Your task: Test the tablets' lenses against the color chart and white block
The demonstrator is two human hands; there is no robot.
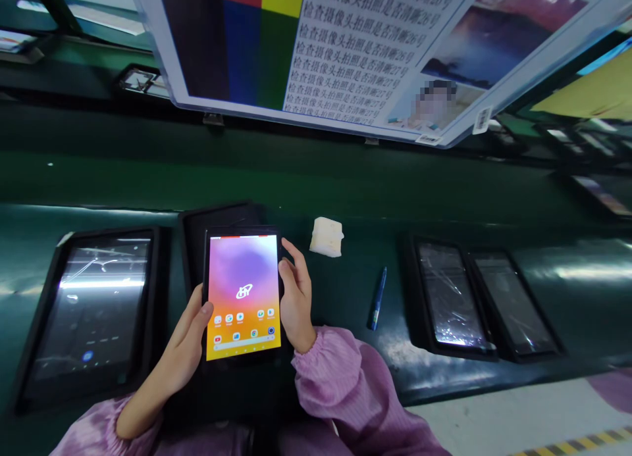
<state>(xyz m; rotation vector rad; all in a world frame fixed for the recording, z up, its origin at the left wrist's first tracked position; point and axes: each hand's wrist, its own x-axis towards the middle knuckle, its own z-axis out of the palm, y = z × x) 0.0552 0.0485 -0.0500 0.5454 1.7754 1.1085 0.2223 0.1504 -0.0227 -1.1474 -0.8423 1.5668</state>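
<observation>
A tablet (244, 278) with a lit home screen, purple at the top and yellow below, is held between my two hands. My left hand (190, 324) grips its left edge, the thumb lying on the front of the frame. Along the upper right edge, my right hand (296, 295) has its fingers curled round the side. The backs of the fingers behind the tablet are hidden. Partly covered behind the tablet's upper left is a dark, flat case-like thing (195, 239). A folded whitish cloth or pad (326, 237) lies just beyond my right hand.
A dark-framed tablet (93, 304) lies at the left. Two more, a nearer tablet (451, 298) and a farther tablet (513, 304), lie at the right. Between them and my hands is a blue pen (378, 298). A printed test chart (345, 61) hangs low over the green bench (340, 179).
</observation>
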